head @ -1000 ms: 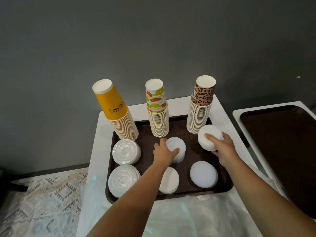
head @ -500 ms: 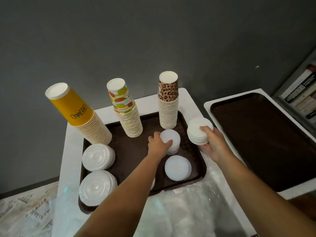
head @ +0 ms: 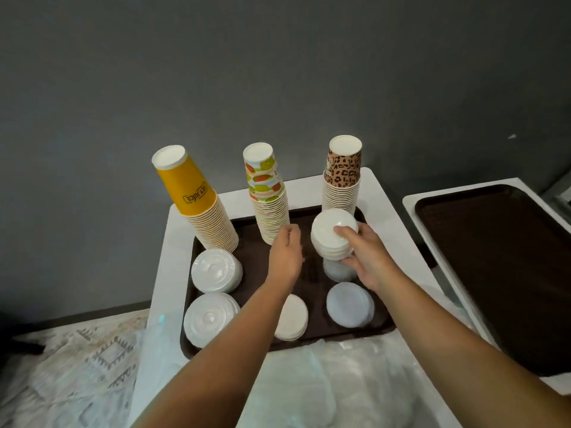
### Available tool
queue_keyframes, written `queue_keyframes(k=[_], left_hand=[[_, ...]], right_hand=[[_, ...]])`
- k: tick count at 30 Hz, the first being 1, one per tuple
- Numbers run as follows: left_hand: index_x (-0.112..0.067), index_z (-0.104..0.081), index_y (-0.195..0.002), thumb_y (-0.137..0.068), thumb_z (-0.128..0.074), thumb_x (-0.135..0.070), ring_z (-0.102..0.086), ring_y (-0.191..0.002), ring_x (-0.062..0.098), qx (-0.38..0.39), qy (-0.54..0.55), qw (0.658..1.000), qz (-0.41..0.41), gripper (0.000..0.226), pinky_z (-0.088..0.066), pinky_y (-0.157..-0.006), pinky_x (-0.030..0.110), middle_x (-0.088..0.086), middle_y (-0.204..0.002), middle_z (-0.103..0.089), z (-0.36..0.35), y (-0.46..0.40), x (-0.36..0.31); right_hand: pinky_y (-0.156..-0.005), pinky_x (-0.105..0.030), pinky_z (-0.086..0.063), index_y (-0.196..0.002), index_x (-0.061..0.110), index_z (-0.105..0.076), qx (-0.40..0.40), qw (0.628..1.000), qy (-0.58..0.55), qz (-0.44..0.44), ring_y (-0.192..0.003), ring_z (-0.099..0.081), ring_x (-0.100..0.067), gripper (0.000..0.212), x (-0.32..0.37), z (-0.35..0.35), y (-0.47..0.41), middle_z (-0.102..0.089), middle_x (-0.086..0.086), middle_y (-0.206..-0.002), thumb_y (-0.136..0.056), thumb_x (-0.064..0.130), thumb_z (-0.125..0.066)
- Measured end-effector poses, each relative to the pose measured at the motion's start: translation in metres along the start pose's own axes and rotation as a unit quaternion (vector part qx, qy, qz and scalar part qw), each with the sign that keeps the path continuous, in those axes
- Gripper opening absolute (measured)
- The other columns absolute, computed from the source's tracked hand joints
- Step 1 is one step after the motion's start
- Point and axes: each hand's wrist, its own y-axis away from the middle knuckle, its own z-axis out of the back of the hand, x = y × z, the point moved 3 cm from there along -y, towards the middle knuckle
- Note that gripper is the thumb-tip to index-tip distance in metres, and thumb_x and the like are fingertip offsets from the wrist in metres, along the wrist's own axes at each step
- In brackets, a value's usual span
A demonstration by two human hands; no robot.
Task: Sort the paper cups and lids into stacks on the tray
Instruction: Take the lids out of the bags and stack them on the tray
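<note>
A brown tray (head: 197,242) holds three inverted cup stacks at its back: yellow (head: 197,199), fruit-patterned (head: 267,196) and leopard-print (head: 343,180). My right hand (head: 366,257) grips a stack of white lids (head: 332,236) and holds it just above a lower lid stack (head: 336,270) in the tray's middle. My left hand (head: 285,254) hovers over the tray beside it, fingers loosely curled, holding nothing. Two domed lid stacks (head: 216,270) (head: 210,318) sit at the left. A flat lid stack (head: 292,318) is partly hidden by my left forearm, and another (head: 350,304) lies front right.
The tray rests on a white table (head: 163,257) against a grey wall. Clear plastic wrap (head: 324,381) lies on the table's front. A second brown tray (head: 500,257) sits on another white table to the right. A patterned rug (head: 71,366) covers the floor at the left.
My right hand carried its lid stack leftward from the tray's right edge to above the middle lid stack. My left hand let go of that middle stack and drew away to the left.
</note>
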Motion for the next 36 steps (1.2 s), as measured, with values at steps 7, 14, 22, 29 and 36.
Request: queue_keyframes(k=[7, 14, 22, 29, 36], left_hand=[[-0.013, -0.046, -0.13, -0.098, -0.046, -0.03, -0.054, -0.111, 0.02, 0.057, -0.003, 0.997, 0.049, 0.036, -0.047, -0.098, 0.038, 0.005, -0.122, -0.055, 0.033, 0.011, 0.015], [-0.009, -0.039, -0.137, -0.097, -0.047, -0.021, -0.052, -0.113, 0.022, 0.014, -0.093, 0.993, 0.069, 0.043, -0.042, -0.09, 0.031, 0.01, -0.13, -0.053, 0.047, 0.003, 0.043], [-0.007, -0.035, -0.139, -0.097, -0.044, -0.018, -0.046, -0.121, 0.029, -0.006, -0.147, 0.985, 0.091, 0.044, -0.039, -0.1, 0.038, 0.017, -0.135, -0.045, 0.042, -0.008, 0.068], [-0.009, -0.033, -0.143, -0.098, -0.041, -0.023, -0.042, -0.128, 0.028, -0.029, -0.113, 0.989, 0.091, 0.048, -0.035, -0.108, 0.043, 0.013, -0.142, -0.042, 0.038, -0.005, 0.084], [-0.021, -0.037, -0.145, -0.103, -0.028, -0.032, -0.037, -0.134, 0.012, -0.067, 0.065, 0.991, 0.093, 0.044, -0.027, -0.112, 0.027, -0.003, -0.147, -0.042, 0.037, 0.019, 0.091]], right_hand=[[-0.089, -0.043, -0.053, -0.139, 0.013, -0.039, 0.062, 0.995, 0.024, -0.075, -0.118, -0.053, -0.029, 0.057, -0.03, -0.055, -0.009, -0.051, -0.01, -0.134, -0.088, 0.018, -0.064], [-0.099, -0.044, -0.047, -0.141, 0.017, -0.037, 0.054, 0.97, 0.226, -0.075, -0.121, -0.048, -0.028, 0.057, -0.057, -0.08, -0.018, -0.047, -0.009, -0.137, -0.09, 0.029, -0.06], [-0.099, -0.035, -0.041, -0.142, 0.015, -0.032, 0.045, 0.945, 0.324, -0.03, -0.123, -0.046, -0.028, 0.053, -0.075, -0.088, -0.019, -0.047, -0.01, -0.137, -0.095, 0.028, -0.053], [-0.106, -0.04, -0.037, -0.147, 0.018, -0.027, 0.013, 0.938, 0.346, 0.021, -0.131, -0.041, -0.027, 0.058, -0.081, -0.086, -0.015, -0.04, -0.007, -0.147, -0.097, 0.038, -0.047], [-0.114, -0.033, -0.027, -0.146, 0.024, -0.032, 0.017, 0.971, 0.231, 0.06, -0.137, -0.034, -0.016, 0.048, -0.097, -0.07, 0.004, -0.037, 0.002, -0.15, -0.101, 0.04, -0.028]])
